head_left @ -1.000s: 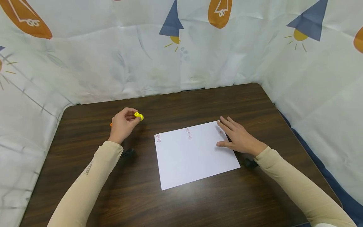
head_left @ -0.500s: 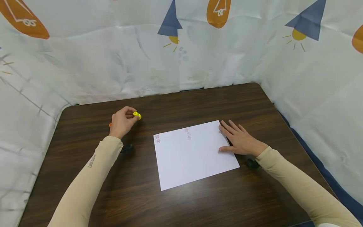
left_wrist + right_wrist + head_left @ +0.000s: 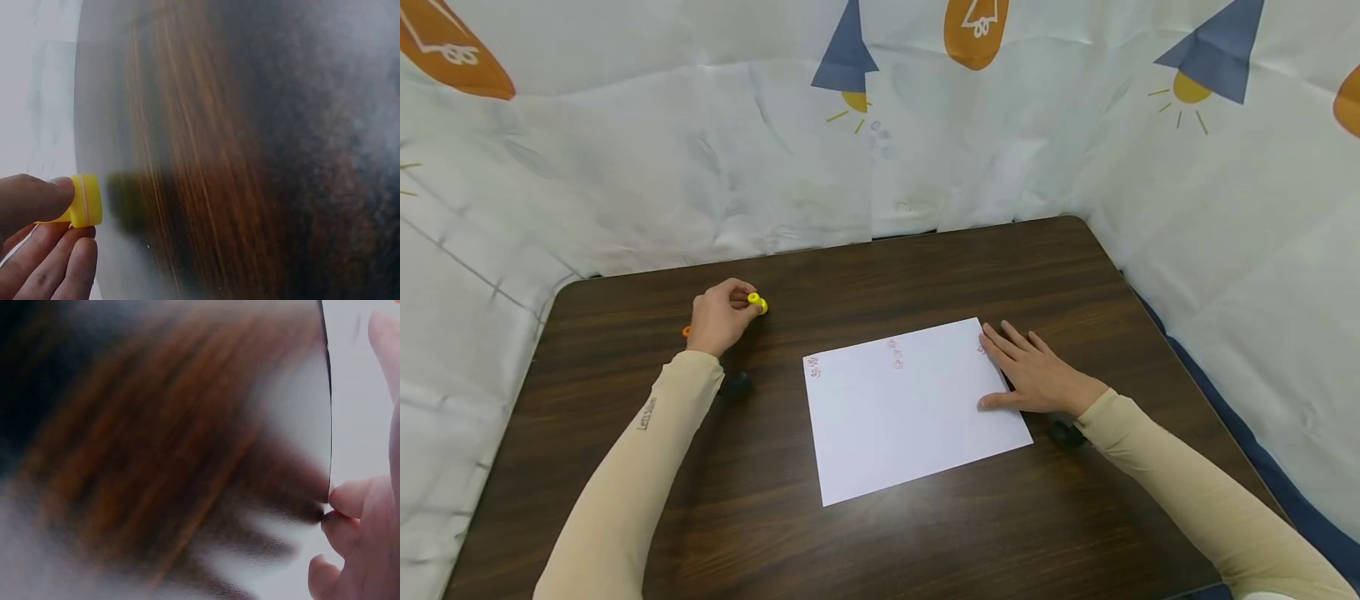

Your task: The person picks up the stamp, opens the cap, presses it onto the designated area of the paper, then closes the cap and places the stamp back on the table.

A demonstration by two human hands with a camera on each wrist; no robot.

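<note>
My left hand (image 3: pixel 718 317), near the table's back left, pinches a small yellow plastic piece (image 3: pixel 757 302) between thumb and fingertips. In the left wrist view the yellow piece (image 3: pixel 87 200) has a short, thick cylindrical end with a thin seam around it. The hand covers the rest of it, and its kind cannot be told. My right hand (image 3: pixel 1033 375) lies spread with straight fingers over the right edge of a white sheet of paper (image 3: pixel 910 425). Small red marks show along the sheet's far edge. The right wrist view shows the fingertips (image 3: pixel 344 497) right at the paper's edge.
A small orange thing (image 3: pixel 687 331) peeks out beside the left hand, mostly hidden by it. The dark wood-grain table (image 3: pixel 760 517) ends against a printed white curtain (image 3: pixel 700 183) at the back and sides.
The right hand has drawn back slightly to the right, its fingers now at the paper's edge. The left hand, still pinching the yellow piece, has shifted a little left and away from me.
</note>
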